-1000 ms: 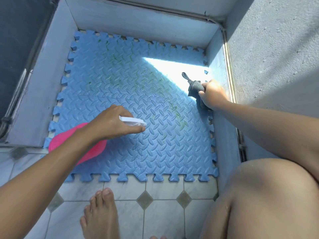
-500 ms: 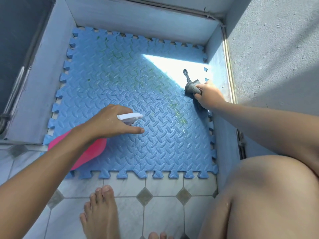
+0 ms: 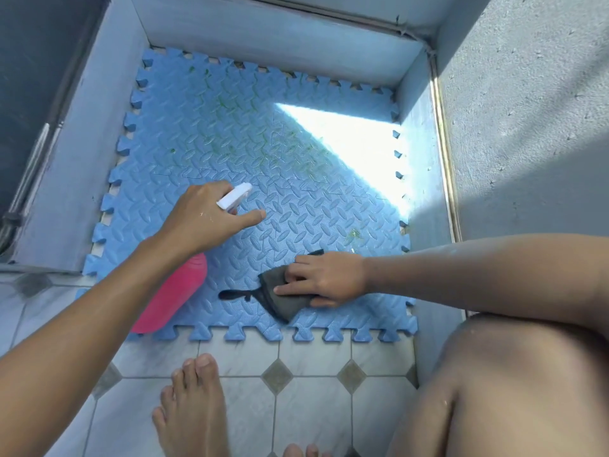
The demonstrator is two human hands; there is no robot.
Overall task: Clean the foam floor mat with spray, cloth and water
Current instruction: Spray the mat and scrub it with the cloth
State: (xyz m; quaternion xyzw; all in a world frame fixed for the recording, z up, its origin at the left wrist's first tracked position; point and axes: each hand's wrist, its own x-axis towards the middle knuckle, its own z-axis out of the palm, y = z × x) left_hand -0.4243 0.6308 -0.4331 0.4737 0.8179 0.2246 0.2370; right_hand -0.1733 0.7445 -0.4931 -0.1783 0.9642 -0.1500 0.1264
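A blue foam floor mat [image 3: 230,153] with puzzle edges lies in a walled corner, streaked with green stains across its middle and far part. My left hand [image 3: 204,219] grips a pink spray bottle [image 3: 171,295] by its white trigger head [image 3: 234,195], nozzle pointing over the mat's middle. My right hand [image 3: 324,278] presses a dark grey cloth [image 3: 280,300] flat on the mat near its front edge. A dark loop of the cloth trails to the left.
Low pale walls [image 3: 263,37] bound the mat at the back, left and right. A bright sun patch [image 3: 356,150] falls on the mat's right side. Tiled floor [image 3: 313,390] lies in front, with my bare foot [image 3: 191,407] and knee [image 3: 527,390].
My right hand has swept the cloth from the mat's right edge down to its front edge. My left hand stays put with the spray bottle.
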